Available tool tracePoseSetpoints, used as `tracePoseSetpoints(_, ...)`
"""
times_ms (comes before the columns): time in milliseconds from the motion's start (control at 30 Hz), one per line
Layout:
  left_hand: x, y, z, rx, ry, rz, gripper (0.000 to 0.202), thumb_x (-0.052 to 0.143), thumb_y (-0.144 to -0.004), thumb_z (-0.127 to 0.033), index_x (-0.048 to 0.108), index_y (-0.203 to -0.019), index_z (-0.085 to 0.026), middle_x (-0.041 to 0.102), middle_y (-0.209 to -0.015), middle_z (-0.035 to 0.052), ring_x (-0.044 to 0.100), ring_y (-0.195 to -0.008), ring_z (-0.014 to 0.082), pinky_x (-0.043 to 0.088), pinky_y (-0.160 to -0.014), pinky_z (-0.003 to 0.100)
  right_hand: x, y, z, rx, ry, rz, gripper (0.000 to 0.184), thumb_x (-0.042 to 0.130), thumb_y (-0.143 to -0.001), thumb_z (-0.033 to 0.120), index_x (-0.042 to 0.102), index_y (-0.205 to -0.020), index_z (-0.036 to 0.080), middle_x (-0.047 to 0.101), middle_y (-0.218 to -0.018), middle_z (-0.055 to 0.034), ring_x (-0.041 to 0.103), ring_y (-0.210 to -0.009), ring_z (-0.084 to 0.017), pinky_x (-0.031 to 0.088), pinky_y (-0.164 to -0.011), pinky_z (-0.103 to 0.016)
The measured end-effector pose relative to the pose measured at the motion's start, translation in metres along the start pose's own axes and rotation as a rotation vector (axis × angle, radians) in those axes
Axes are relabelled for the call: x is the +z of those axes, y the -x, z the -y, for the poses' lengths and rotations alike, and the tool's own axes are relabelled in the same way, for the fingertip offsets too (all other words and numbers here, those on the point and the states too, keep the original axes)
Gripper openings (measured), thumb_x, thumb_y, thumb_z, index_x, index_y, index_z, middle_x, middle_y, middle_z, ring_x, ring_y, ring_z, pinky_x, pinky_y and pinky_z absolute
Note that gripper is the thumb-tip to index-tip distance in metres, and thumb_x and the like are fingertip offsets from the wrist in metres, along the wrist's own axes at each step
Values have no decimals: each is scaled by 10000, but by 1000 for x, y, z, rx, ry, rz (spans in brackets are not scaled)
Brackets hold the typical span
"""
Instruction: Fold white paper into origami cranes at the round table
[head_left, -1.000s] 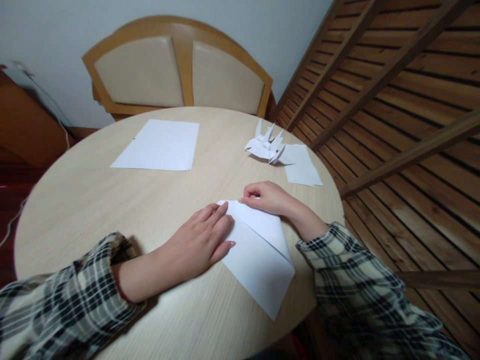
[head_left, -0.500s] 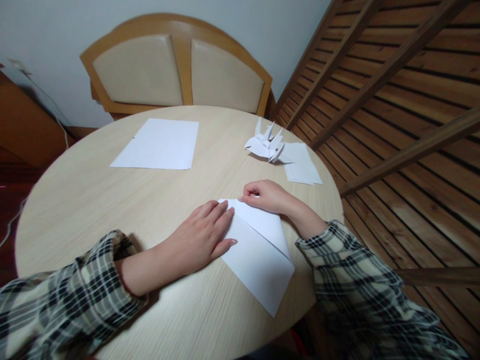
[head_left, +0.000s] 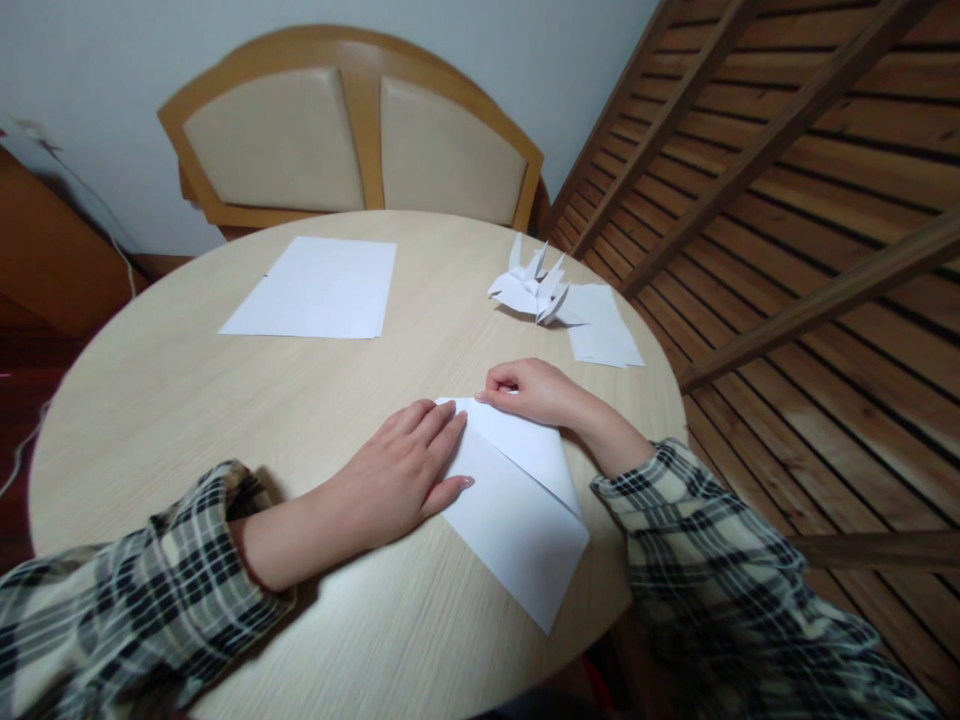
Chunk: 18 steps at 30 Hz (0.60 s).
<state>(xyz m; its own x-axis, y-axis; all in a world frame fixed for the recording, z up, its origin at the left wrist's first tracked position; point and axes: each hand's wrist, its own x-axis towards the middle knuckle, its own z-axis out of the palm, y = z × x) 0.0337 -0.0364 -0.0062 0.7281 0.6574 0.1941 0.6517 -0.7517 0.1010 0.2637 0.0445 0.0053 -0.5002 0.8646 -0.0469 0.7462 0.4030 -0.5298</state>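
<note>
A white sheet of paper (head_left: pixel 517 520) lies on the table in front of me, with one side folded over in a slanting flap (head_left: pixel 525 445). My left hand (head_left: pixel 409 470) rests flat on the sheet's left part, fingers stretched toward its far corner and thumb spread out. At the far edge my right hand (head_left: pixel 532 390) has its fingers curled in, thumb and forefinger pinching the folded edge of the paper. Part of the far edge is hidden under my fingers.
Folded paper cranes (head_left: pixel 531 285) stand at the back right, beside smaller white sheets (head_left: pixel 604 325). A stack of white paper (head_left: pixel 315 285) lies at the back left of the round wooden table (head_left: pixel 180 400). Behind it is a padded bench back (head_left: pixel 371 140); slatted wood (head_left: pixel 817 250) rises on the right.
</note>
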Motion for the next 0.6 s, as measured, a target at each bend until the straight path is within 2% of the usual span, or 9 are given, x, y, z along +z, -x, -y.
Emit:
tracePoseSetpoints(133, -1, -1, 0, -3, -5, 22, 612, 423, -970, -504, 479, -1363, -39, 516, -1379, 225, 446, -1252, 354, 378, -1049, 505, 0, 0, 0, -5, 4, 0, 266, 568, -857, 387, 632, -707, 177, 587, -654, -4, 453, -610, -120, 241, -566, -287)
tracePoseSetpoints(333, -3, -2, 0, 0, 17, 17, 585, 442, -967, -489, 494, -1352, -53, 523, -1377, 218, 461, -1244, 343, 382, -1057, 499, 0, 0, 0, -2, 0, 4, 271, 570, -858, 390, 629, -706, 175, 590, -652, -5, 461, -618, -123, 248, -572, -286)
tracePoseSetpoints(600, 2, -1, 2, 17, -19, 24, 622, 413, -978, -491, 462, -1373, -12, 474, -1437, 240, 373, -1378, 345, 331, -1136, 481, -1, -1, -1, -30, -32, 14, 260, 566, -860, 369, 637, -710, 168, 603, -658, -2, 483, -619, -116, 268, -578, -271)
